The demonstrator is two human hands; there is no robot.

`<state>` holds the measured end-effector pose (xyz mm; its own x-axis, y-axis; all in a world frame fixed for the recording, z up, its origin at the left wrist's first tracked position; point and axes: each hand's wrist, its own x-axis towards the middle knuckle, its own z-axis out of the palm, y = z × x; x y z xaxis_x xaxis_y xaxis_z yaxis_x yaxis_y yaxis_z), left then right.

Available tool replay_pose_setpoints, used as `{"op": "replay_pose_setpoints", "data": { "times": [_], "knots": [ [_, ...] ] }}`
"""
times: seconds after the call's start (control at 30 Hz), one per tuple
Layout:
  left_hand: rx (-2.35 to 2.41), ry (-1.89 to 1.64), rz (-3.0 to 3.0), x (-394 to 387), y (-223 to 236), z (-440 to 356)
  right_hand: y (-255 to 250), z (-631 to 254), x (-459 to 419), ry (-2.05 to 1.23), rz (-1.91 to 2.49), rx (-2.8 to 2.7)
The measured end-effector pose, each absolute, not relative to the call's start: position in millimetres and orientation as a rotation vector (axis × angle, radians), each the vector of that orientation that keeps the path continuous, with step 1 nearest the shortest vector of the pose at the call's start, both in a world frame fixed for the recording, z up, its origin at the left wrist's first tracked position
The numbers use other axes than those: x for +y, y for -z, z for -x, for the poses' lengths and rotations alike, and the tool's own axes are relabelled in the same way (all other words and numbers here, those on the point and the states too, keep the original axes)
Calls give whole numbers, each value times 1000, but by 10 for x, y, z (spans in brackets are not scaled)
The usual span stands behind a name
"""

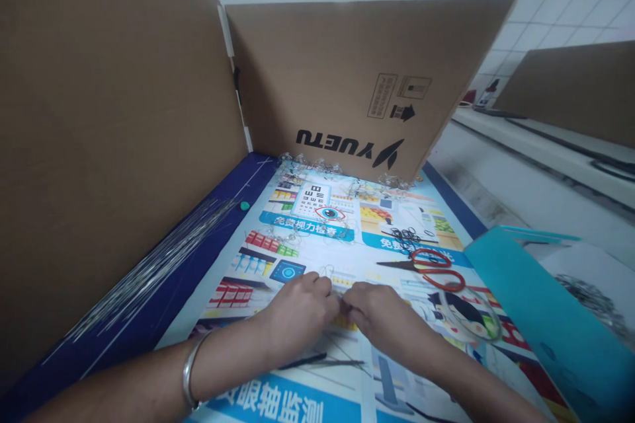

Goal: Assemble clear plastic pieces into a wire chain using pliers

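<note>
My left hand (305,304) and my right hand (380,310) meet fingertip to fingertip above the printed sheet. Both are closed in a pinch around a thin wire piece (326,271), whose small loop sticks up above the left fingers; the rest is mostly hidden. Below the hands lie thin dark strips (322,363) and a few loose wires. Just right of my hands are scissors (439,269) with red handles, and a clear ring (491,317) lies beside my right forearm. A clump of dark wire loops (409,238) rests behind the scissors.
Long straight wires (169,258) lie along the blue left edge. Cardboard panels (317,79) stand at the left and back. Shaped wire pieces (317,164) line the back panel's foot. At right, a teal box (526,297) contains many wire pieces (590,301).
</note>
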<state>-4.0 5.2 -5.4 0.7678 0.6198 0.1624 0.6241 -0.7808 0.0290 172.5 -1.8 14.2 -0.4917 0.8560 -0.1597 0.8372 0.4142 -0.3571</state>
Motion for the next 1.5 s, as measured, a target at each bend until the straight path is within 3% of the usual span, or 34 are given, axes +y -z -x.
{"op": "replay_pose_setpoints", "data": {
  "times": [0.17,0.63,1.1,1.5],
  "knots": [
    [-1346,359,3063,163,60,68,-151,-1748,56,-836,1473,-2387],
    [-2454,1459,3194,271,87,42,92,-1702,90,-1489,1317,-1527],
    [-2438,2016,3119,226,205,-32,138,-1574,19,-1514,1228,-1229],
    [-2370,1962,3123,202,222,-61,160,-1573,13,-1502,1229,-1201]
  ]
}}
